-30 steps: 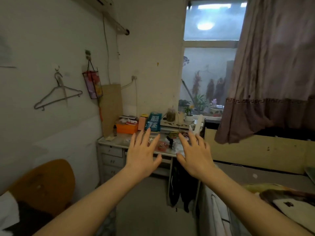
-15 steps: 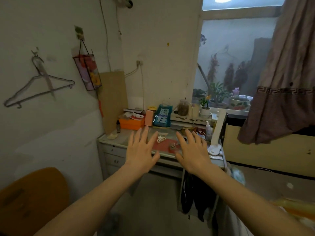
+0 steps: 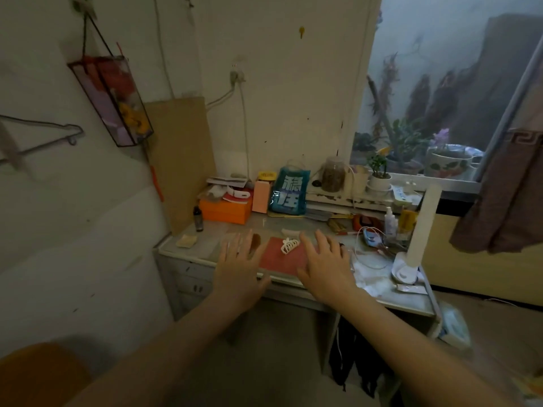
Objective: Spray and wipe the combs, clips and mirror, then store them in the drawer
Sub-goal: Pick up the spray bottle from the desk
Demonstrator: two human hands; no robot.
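Note:
A white claw clip (image 3: pixel 289 244) lies on a red cloth (image 3: pixel 282 257) on the desk (image 3: pixel 202 248). Just left of the cloth a brown comb (image 3: pixel 256 240) shows past my fingers. A small white spray bottle (image 3: pixel 390 221) stands at the desk's right. Drawers (image 3: pixel 188 282) sit under the desk's left end. My left hand (image 3: pixel 238 273) and my right hand (image 3: pixel 324 267) are held out in front of the desk's front edge, fingers straight and spread, holding nothing. I cannot make out a mirror.
At the back of the desk are an orange box (image 3: pixel 225 211), a blue bag (image 3: pixel 289 193) and a jar (image 3: pixel 332 174). A white lamp (image 3: pixel 417 239) and cables (image 3: pixel 370 245) crowd the right end. An orange chair back (image 3: pixel 38 374) is at lower left.
The view has moved closer to the desk, so the desk and its items look larger. Both hands stay spread and empty, now nearer the desk's front edge.

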